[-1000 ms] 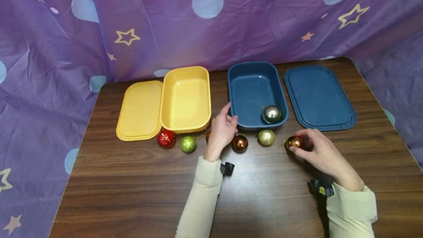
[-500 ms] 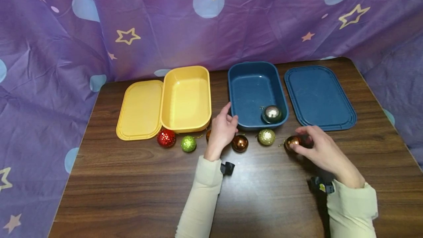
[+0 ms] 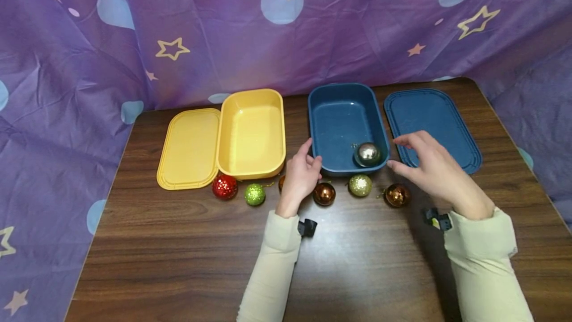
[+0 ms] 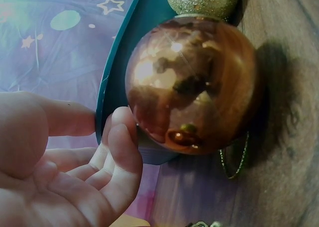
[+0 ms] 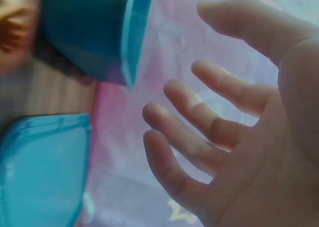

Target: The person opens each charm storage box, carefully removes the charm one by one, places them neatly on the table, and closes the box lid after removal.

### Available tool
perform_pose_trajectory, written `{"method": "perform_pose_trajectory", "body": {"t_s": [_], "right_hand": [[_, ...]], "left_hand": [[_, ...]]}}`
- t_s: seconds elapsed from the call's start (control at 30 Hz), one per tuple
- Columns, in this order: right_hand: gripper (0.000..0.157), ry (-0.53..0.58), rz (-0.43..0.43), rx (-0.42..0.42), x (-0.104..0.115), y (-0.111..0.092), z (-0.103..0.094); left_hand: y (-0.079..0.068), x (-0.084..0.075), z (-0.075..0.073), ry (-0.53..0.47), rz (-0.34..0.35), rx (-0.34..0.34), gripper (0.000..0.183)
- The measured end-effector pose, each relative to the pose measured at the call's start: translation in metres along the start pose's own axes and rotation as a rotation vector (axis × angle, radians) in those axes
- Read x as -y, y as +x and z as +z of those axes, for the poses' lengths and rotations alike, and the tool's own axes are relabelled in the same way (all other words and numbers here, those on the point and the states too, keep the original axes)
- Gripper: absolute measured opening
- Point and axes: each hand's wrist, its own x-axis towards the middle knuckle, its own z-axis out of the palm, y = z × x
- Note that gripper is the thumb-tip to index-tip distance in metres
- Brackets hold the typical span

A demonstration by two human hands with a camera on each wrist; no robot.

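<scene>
My left hand (image 3: 300, 177) touches the front-left corner of the blue box (image 3: 344, 123), its fingers loosely bent and holding nothing. Close by that hand lies a shiny brown bauble (image 3: 324, 194), large in the left wrist view. Another brownish bauble (image 3: 281, 184) is mostly hidden behind the left hand. Above the blue lid (image 3: 429, 118), near the box's right side, my right hand (image 3: 431, 170) hovers with fingers spread and nothing between them. A copper-brown bauble (image 3: 397, 195) sits on the table below it. Inside the blue box rests a silver bauble (image 3: 368, 154).
A glittery gold bauble (image 3: 360, 186) lies in front of the blue box. To the left stands a yellow box (image 3: 252, 135) beside its yellow lid (image 3: 189, 150). Red (image 3: 225, 187) and green glitter baubles (image 3: 254, 195) lie before them. A purple curtain (image 3: 223, 24) hangs behind the table.
My right hand has let go of the copper-brown bauble, leaving it on the table, and moved up and away over the blue lid. The left hand has stayed at the box corner.
</scene>
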Motion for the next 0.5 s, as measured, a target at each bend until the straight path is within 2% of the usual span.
{"method": "perform_pose_trajectory", "body": {"t_s": [0.1,0.23,0.5], "right_hand": [[0.047,-0.021,-0.023,0.061,0.007,0.015,-0.006],[0.049,-0.069,0.0,0.17,0.015,0.033,-0.007],[0.055,-0.153,0.048,0.367,0.019,0.058,0.005]], "left_hand": [[0.0,0.0,0.0,0.001,0.001,-0.002,0.055],[0.0,0.0,0.0,-0.001,-0.002,-0.001,0.055],[0.0,-0.001,0.0,-0.002,0.001,-0.002,0.055]]}}
